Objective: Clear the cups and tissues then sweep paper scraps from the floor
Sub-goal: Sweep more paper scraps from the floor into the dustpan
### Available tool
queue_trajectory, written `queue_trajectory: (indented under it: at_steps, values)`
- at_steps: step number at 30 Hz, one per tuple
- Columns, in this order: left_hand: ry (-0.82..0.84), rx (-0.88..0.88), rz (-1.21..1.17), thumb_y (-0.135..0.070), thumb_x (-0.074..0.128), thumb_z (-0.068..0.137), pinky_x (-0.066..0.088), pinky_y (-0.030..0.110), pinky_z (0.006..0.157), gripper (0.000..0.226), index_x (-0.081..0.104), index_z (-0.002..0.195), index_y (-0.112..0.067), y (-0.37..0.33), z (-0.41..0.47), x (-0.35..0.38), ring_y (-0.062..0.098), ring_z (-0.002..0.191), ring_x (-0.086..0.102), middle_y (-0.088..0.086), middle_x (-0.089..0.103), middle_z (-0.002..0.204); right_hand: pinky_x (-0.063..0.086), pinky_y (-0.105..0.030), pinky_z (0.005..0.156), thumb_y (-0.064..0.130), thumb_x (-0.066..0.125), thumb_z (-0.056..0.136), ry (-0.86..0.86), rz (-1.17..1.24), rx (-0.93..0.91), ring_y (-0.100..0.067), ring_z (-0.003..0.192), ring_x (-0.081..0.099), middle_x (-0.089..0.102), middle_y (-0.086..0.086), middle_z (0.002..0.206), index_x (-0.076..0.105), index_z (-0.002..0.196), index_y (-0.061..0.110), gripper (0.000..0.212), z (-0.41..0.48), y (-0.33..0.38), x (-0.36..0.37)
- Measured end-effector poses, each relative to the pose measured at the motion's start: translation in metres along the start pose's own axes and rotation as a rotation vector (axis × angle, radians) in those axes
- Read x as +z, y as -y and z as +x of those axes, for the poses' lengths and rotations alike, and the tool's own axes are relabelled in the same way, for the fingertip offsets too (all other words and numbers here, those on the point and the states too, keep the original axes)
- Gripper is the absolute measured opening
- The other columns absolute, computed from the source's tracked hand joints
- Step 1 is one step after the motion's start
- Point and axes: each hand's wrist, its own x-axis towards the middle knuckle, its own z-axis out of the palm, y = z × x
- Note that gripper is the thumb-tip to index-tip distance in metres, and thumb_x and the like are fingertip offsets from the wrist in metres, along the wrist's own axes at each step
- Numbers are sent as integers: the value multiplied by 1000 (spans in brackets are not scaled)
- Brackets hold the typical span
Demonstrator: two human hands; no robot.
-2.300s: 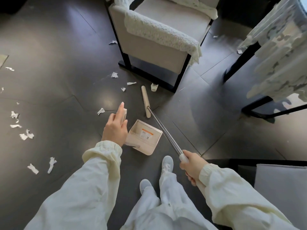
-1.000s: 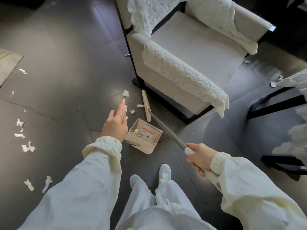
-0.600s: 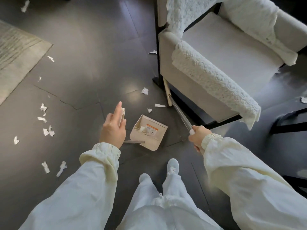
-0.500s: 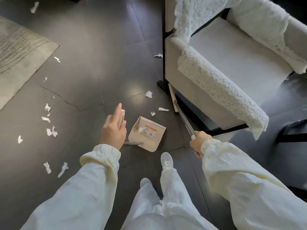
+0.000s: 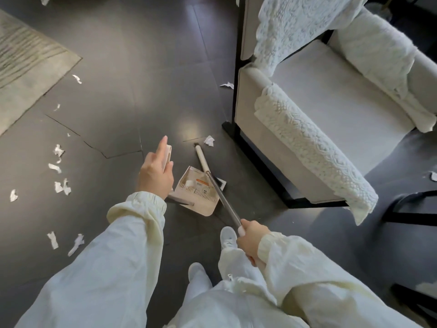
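**Nearest scrap lies just past the broom's far tip**

Closest to the person, the right hand (image 5: 251, 240) is wrapped tight round the top of the broom (image 5: 224, 202) pole, which slants down and away to the floor (image 5: 118, 102). A little further out, the left hand (image 5: 155, 176) grips the upright handle of the pan (image 5: 199, 204), with thumb and lower fingers curled round it and the forefinger laid straight along it. The pan rests on the floor between the two hands, with a bit of paper inside and its mouth turned away from the person. The broom head (image 5: 201, 157) lies at the right side of that mouth, its long axis running away from the person rather than across.

Just beyond the head's far tip, a shade to the right, lies the nearest scrap (image 5: 209, 140), clear of the bristles as far as I can see. I'd say the head has to get past it and draw back toward the pan, and that is the right hand's job. Another scrap (image 5: 227, 85) lies further off by the armchair (image 5: 331, 110) leg. The bigger scatter (image 5: 62, 187) lies well off to the left, towards the rug (image 5: 28, 50).
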Motion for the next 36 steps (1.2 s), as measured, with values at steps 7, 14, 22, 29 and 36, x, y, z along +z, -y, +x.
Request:
queue_trajectory:
  at_steps: [7, 14, 22, 29, 36]
  values:
    - [-63, -66, -21, -2, 59, 89, 47, 43, 82, 62, 39, 145, -21, 15, -10, -13, 38, 89, 58, 17, 57, 99, 46, -24, 50, 18, 49, 93, -5, 164, -65, -14, 54, 50, 51, -1, 67, 46, 130, 23, 37, -21, 25, -29]
    - [-126, -127, -35, -2, 60, 88, 42, 33, 80, 64, 39, 144, -23, 28, -2, -27, 22, 80, 51, 2, 48, 90, 37, -16, 32, 13, 50, 93, -164, 211, -104, -17, 47, 48, 52, -7, 67, 41, 139, 23, 48, 39, 71, -81]
    - [-190, -186, -30, 2, 65, 83, 40, 27, 78, 64, 46, 140, -21, 32, -4, -25, 19, 77, 50, 5, 54, 89, 48, -34, 69, 13, 50, 92, -200, -109, -68, -31, 89, 59, 55, -10, 94, 52, 123, 8, 31, 99, 107, -110]
    - [-184, -249, -12, 1, 63, 85, 39, 27, 80, 62, 46, 140, -21, 40, -37, -45, 30, 84, 59, 10, 59, 95, 52, -32, 66, 19, 49, 94, -40, -156, -104, -24, 74, 58, 51, -3, 72, 51, 122, 17, 28, 85, 114, -63]
    - [-243, -325, -32, 3, 62, 85, 31, 11, 81, 61, 47, 140, -19, 71, -108, -90, 25, 91, 58, 8, 61, 101, 53, -34, 85, 27, 52, 93, 29, -267, -165, -22, 87, 58, 62, -8, 104, 53, 126, 20, 33, 66, 120, -1]
